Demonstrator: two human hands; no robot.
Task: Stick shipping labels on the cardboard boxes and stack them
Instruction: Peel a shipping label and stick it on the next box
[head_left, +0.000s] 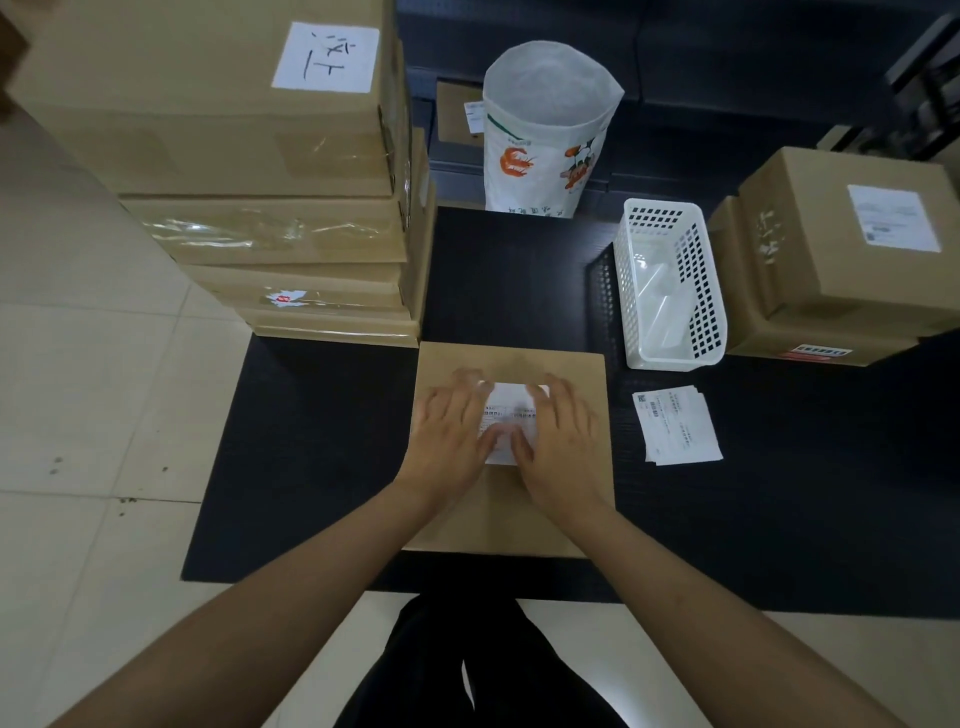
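Fingers (470, 397) spread flat and straight, a person's left hand (447, 434) and right hand (563, 441) press down side by side on a white shipping label (511, 415) lying on top of a flat cardboard box (571, 499) at the centre of the frame; neither hand grips anything, and the thumbs nearly meet over the label's lower edge. The box rests on a black mat (311, 457) spread over a pale tiled floor (93, 395). Just right of the box, a small pile of loose labels (678, 426) lies on the mat, apart from the box. Above those, a white plastic basket (670, 283) with perforated walls holds what looks like clear film. At upper left rises a tall stack of cardboard boxes (270, 228), the top one bearing a white sheet with handwritten characters. At right sits a second stack of boxes (831, 260), its top box carrying a printed label. At top centre stands an open white woven sack (550, 130) printed with orange figures. The person's dark-clad legs show at the bottom edge.
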